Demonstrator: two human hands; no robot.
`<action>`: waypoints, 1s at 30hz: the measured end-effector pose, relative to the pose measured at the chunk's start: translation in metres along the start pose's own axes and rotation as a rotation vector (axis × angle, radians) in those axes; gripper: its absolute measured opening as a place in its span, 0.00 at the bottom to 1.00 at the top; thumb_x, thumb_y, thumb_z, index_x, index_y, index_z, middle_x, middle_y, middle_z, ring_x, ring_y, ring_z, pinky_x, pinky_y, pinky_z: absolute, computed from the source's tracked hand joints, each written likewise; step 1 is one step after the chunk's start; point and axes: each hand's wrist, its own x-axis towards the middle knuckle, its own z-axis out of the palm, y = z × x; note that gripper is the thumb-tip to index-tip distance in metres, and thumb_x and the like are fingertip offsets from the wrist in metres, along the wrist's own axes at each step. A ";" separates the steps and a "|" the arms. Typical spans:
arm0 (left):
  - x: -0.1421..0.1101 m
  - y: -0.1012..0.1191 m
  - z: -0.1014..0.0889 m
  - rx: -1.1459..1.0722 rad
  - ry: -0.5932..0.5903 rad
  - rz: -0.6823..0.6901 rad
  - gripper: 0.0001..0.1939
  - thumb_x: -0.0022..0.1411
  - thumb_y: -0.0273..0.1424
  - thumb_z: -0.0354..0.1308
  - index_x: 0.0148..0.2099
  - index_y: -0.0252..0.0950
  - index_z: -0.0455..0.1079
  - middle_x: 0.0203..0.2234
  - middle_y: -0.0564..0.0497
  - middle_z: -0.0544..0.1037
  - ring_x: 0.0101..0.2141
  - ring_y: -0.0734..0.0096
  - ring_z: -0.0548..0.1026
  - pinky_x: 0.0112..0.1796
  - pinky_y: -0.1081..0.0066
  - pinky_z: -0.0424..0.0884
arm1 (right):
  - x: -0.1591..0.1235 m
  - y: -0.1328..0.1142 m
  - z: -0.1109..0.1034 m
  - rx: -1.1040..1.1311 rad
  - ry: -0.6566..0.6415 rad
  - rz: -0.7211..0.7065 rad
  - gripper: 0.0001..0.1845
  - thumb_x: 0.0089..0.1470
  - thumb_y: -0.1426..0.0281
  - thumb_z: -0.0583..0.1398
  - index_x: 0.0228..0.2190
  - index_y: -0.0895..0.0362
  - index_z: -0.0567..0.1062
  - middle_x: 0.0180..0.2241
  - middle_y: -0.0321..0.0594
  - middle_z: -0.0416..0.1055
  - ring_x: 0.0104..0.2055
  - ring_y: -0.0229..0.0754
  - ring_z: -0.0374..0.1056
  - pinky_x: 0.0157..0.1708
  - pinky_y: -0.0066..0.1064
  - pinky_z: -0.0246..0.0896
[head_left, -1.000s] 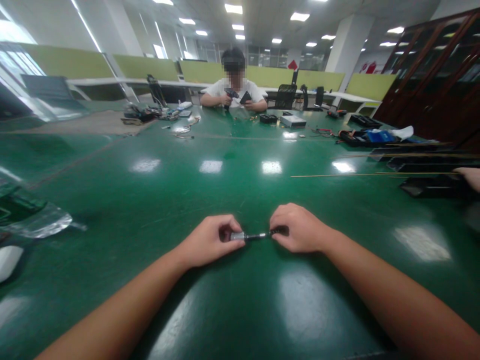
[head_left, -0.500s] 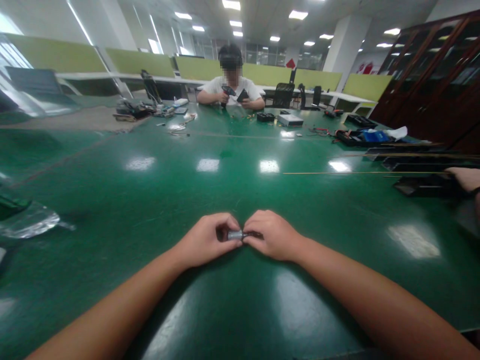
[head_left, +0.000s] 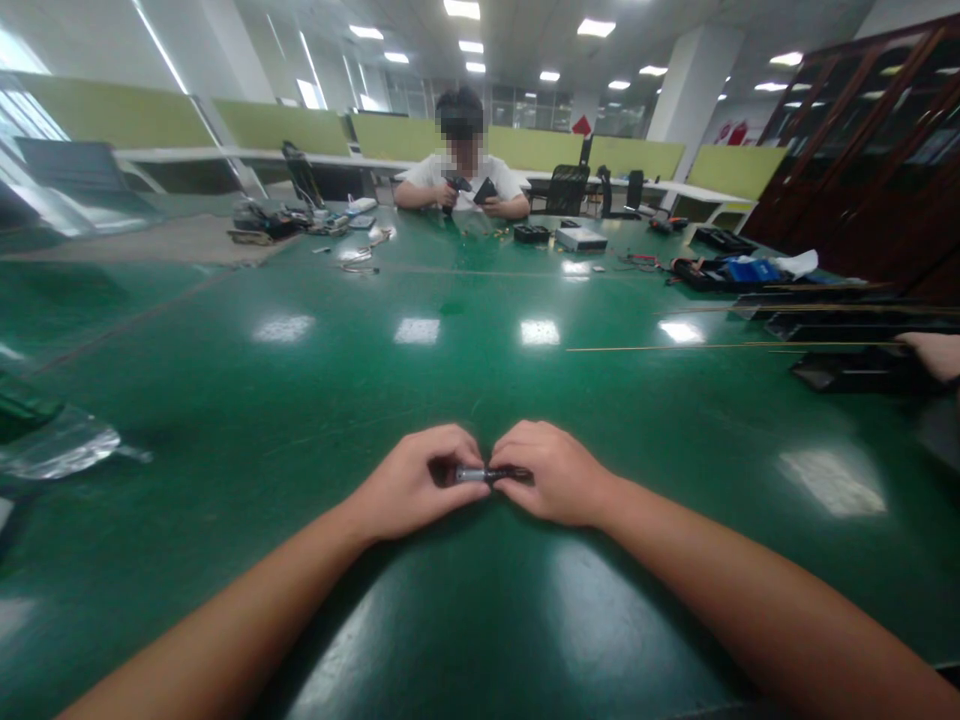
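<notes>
My left hand (head_left: 420, 485) is closed in a pinch around a short grey cylinder (head_left: 471, 475), which lies sideways between thumb and fingers. Opposite it, the closed fingers of my right hand (head_left: 555, 475) grip a slim dark rod (head_left: 514, 473) in line with the cylinder. The rod's near end meets the right end of the cylinder; whether it goes inside, I cannot tell. Both hands are low over the green table (head_left: 420, 620), their fingertips almost touching.
A transparent bottle (head_left: 60, 440) lies at the left. Long thin rods (head_left: 660, 348) and black trays (head_left: 855, 370) are at the right, beside another person's hand (head_left: 934, 355). Across the table a person (head_left: 461, 170) holds a dark tool. Boxes (head_left: 581, 239) and cables (head_left: 360, 262) lie near them.
My right hand has moved left to my left hand, closing the gap where a thin rod showed. Since half a second ago the fingertips have parted very slightly.
</notes>
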 end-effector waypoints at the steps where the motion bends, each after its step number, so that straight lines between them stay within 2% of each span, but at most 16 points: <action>1: 0.000 0.000 0.000 -0.005 -0.002 -0.024 0.07 0.63 0.34 0.64 0.36 0.34 0.76 0.35 0.48 0.79 0.37 0.67 0.77 0.41 0.70 0.71 | 0.000 0.000 0.001 -0.002 0.002 -0.003 0.05 0.58 0.71 0.63 0.38 0.56 0.78 0.40 0.40 0.79 0.45 0.44 0.71 0.45 0.36 0.62; 3: 0.000 -0.001 0.000 0.004 -0.001 -0.104 0.09 0.64 0.35 0.62 0.39 0.34 0.77 0.33 0.49 0.80 0.34 0.67 0.77 0.38 0.70 0.72 | 0.000 0.001 0.002 -0.004 0.003 -0.006 0.05 0.58 0.71 0.63 0.38 0.56 0.78 0.40 0.40 0.79 0.45 0.44 0.71 0.45 0.36 0.62; 7: -0.001 -0.002 -0.001 0.041 -0.035 -0.213 0.15 0.58 0.37 0.66 0.45 0.35 0.77 0.31 0.51 0.79 0.30 0.68 0.76 0.32 0.71 0.71 | 0.000 0.000 0.002 -0.010 0.003 -0.008 0.05 0.57 0.71 0.63 0.38 0.56 0.78 0.40 0.40 0.79 0.44 0.44 0.71 0.45 0.36 0.62; 15: -0.002 0.000 -0.002 0.078 -0.047 -0.200 0.11 0.56 0.36 0.66 0.38 0.34 0.77 0.29 0.52 0.79 0.30 0.69 0.75 0.31 0.73 0.69 | 0.001 -0.002 0.001 -0.013 -0.012 0.019 0.06 0.57 0.70 0.63 0.38 0.56 0.77 0.40 0.41 0.79 0.44 0.45 0.71 0.44 0.36 0.61; 30: -0.001 0.001 -0.002 0.090 -0.050 -0.185 0.09 0.55 0.34 0.66 0.38 0.35 0.75 0.29 0.52 0.78 0.30 0.69 0.75 0.32 0.73 0.69 | 0.000 -0.001 0.000 -0.001 -0.030 0.014 0.04 0.58 0.70 0.63 0.37 0.56 0.78 0.39 0.42 0.78 0.44 0.44 0.71 0.45 0.35 0.62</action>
